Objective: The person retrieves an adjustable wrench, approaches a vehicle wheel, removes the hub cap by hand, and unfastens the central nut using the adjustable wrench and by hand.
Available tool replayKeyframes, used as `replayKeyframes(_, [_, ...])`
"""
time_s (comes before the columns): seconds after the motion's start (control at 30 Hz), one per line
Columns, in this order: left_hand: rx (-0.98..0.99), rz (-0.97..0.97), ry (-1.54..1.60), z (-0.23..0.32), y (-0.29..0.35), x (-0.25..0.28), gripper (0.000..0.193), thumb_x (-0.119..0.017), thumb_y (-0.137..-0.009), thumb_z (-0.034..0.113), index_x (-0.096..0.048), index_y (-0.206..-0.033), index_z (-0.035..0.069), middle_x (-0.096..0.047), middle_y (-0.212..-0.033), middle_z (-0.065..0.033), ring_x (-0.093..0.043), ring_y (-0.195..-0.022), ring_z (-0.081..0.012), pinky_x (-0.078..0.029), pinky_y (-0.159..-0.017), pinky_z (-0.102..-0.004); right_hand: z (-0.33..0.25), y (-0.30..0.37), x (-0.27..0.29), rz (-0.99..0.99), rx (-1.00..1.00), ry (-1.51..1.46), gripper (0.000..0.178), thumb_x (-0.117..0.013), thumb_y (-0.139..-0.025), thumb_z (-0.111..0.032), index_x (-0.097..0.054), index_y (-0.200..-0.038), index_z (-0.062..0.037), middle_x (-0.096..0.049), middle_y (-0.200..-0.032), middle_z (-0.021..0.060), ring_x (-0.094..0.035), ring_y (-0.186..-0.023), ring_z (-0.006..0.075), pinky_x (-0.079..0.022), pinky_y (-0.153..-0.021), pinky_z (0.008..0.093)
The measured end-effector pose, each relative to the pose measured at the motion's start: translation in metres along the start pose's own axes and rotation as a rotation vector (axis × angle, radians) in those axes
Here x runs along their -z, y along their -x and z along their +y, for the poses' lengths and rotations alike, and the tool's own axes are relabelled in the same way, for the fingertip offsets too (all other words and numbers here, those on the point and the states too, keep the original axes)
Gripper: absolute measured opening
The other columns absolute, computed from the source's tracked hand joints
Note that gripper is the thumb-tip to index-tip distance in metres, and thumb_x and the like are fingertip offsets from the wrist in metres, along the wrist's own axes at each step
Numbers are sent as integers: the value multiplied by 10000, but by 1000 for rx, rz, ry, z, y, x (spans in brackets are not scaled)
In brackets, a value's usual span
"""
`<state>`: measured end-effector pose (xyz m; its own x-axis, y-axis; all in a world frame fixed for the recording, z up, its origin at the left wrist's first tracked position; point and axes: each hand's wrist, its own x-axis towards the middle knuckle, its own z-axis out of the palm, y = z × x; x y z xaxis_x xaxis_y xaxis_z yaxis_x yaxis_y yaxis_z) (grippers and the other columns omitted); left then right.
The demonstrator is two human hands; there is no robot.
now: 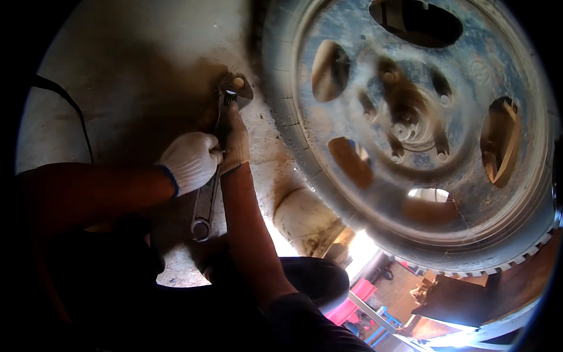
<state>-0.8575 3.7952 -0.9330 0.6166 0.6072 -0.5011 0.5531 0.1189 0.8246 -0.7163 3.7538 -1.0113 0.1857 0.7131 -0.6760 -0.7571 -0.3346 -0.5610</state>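
A large adjustable wrench (pixel 205 202) lies lengthwise in front of me, its head (pixel 236 88) pointing away and the holed end of its handle toward me. My right hand (pixel 236 138), in a white knit glove, is closed on it just below the head, with a finger reaching up to the adjusting screw. To its left my left hand (pixel 190 161), in a white glove with a blue cuff, is curled into a fist around the middle of the handle. A round tan patch shows in the jaw; I cannot tell whether it is a part or the ground behind.
A big wheel with a tyre (pixel 284 100) and a worn blue-grey rim (pixel 475 70) stands close on the right. Beneath it is a dirty pale cylindrical container (pixel 305 217). A black cable (pixel 73 105) runs at the left over stained concrete (pixel 141 35). Red and blue items lie at lower right.
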Motion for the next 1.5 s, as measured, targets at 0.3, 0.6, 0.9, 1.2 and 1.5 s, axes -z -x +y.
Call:
replayKeyframes(0.3, [-577, 275, -644, -83, -112, 125, 126, -651, -861, 117, -645, -960, 38, -647, -749, -206, -661, -730, -368, -526, -689, -500, 32, -24, 50, 65, 489, 1114, 620, -550, -984, -566, -562, -1307, -37, -661, -871, 105, -649, -701, 209, -534, -605, 321])
replayKeyframes(0.6, [-545, 335, -738, -126, -143, 155, 292, -660, -925, 205, -613, -1175, 62, -646, -1183, -146, -629, -1054, -349, -496, -939, -450, 18, -18, 14, 382, -193, 566, 738, -519, -906, -741, -585, -1081, -27, -582, -729, 44, -544, -531, 153, -458, -464, 300])
replayKeyframes(0.9, [-697, 395, -848, -148, -146, 154, 247, -667, -918, 203, -635, -1136, 91, -638, -1205, -126, -628, -1050, -347, -504, -906, -463, 19, -18, 15, 425, -202, 665, 793, -494, -883, -784, -582, -1053, -15, -589, -712, 53, -566, -533, 166, -478, -466, 315])
replayKeyframes(1.2, [-771, 441, -776, -107, -146, 160, 156, -659, -908, 189, -602, -989, 68, -628, -897, -108, -642, -814, -318, -532, -725, -442, 16, -21, 10, 406, -11, 757, 880, -496, -911, -749, -578, -1238, 64, -668, -936, 136, -650, -758, 215, -543, -656, 335])
replayKeyframes(1.5, [-462, 266, -893, -90, -153, 163, 205, -602, -929, 210, -603, -1043, 39, -664, -955, -161, -667, -915, -347, -530, -788, -469, -71, 76, -14, 261, 58, 1026, 366, -727, -923, -330, -682, -960, 32, -698, -758, 163, -650, -502, 164, -469, -365, 300])
